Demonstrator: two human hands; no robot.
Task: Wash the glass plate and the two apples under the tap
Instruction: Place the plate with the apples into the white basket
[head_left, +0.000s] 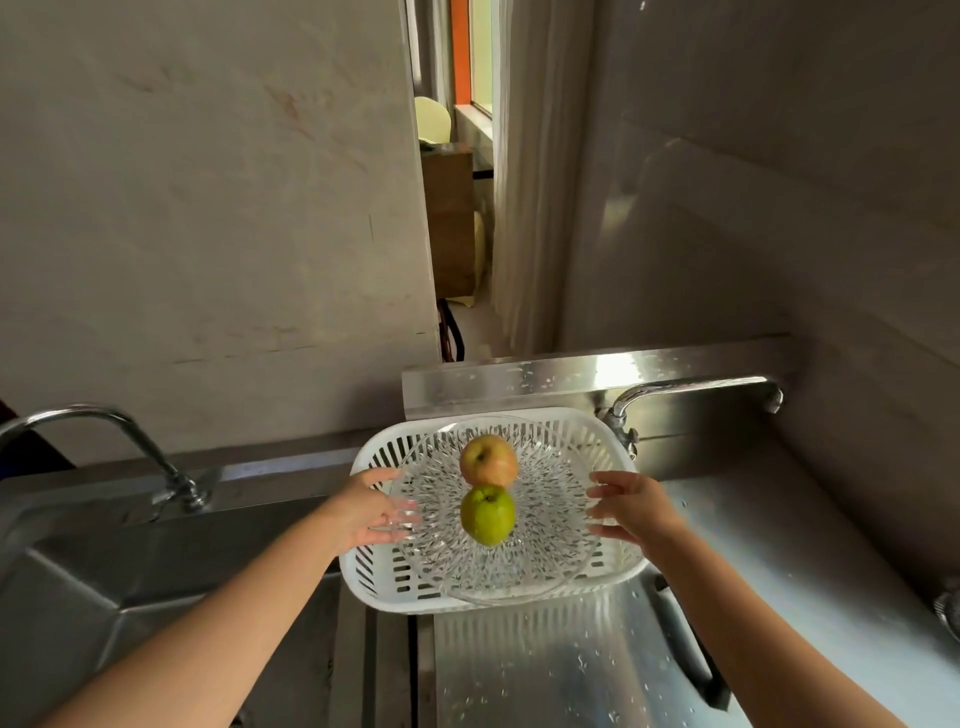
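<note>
**So, plate and both apples parked in the basket**

Right in the middle sits the glass plate (540, 525), a clear cut-pattern one, lying across the top of a white slotted basket (384, 587). Its near edge hangs a bit past the basket's front rim. Two apples are on it, touching each other: the reddish-yellow apple (489, 460) farther back and the green apple (487, 515) closer to the camera, both stem-side up.

The left hand (371, 512) is at the plate's left rim with fingers spread, fingertips showing through the glass edge, so touching or just about. The right hand (631, 506) is at the right rim, fingers open and slightly curled. Neither hand is closed around anything as far as I can see.

The basket rests on the wet steel counter (545, 670), which has water drops all over. One tap (696, 387) sticks out just behind the basket on the right, spout pointing away to the right. Another tap (104, 421) stands over the sink (104, 587) on the left.
</note>
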